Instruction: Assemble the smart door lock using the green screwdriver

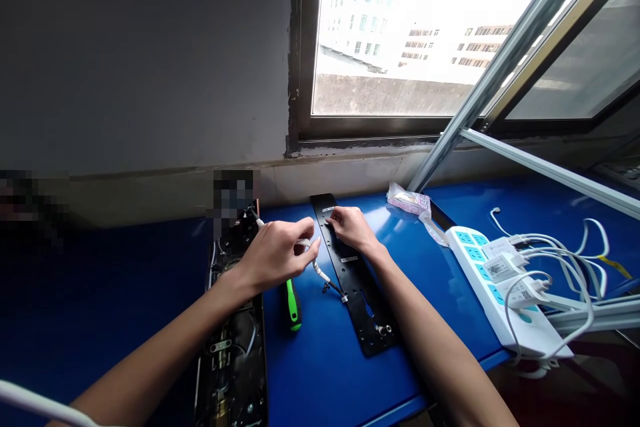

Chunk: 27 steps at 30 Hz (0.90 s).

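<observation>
My left hand is closed around a white cable, above the blue table. The cable runs down to a dark end with a small connector, which lies at the edge of a long black metal plate. Over the far part of that plate, my right hand has its fingers pinched together; whatever is between them is too small to make out. Below my left hand lies a green and black screwdriver handle. An opened black device with exposed inner parts and wires stands beside my left forearm.
A white power strip with several plugged-in adapters and tangled white cables lies on the right. Behind it are a crumpled plastic bag and a slanting metal frame. The wall and window border the blue table.
</observation>
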Each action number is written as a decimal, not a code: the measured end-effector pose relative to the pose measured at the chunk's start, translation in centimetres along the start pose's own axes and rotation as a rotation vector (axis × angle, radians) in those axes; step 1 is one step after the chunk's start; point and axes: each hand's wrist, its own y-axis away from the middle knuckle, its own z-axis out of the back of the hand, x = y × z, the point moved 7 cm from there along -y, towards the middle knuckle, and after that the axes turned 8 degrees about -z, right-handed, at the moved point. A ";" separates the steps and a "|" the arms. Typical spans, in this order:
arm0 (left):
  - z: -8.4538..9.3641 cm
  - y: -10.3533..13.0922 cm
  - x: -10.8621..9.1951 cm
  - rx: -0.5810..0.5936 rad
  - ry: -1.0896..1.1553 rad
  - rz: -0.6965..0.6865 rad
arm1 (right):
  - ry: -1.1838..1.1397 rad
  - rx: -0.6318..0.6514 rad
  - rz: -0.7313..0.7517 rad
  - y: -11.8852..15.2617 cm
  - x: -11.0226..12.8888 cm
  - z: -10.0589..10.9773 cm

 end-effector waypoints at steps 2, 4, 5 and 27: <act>0.3 0.1 -0.3 -0.008 0.021 -0.026 | -0.009 0.011 0.005 0.1 0.1 0.1; 0.7 0.2 -0.5 -0.025 0.050 -0.046 | -0.021 0.020 0.018 0.2 0.3 0.6; 1.0 0.3 -0.6 -0.035 0.069 -0.052 | -0.025 0.013 0.023 0.4 0.5 1.0; 9.8 6.6 0.6 -0.481 0.102 -0.115 | -0.091 -0.130 0.632 3.4 20.0 2.4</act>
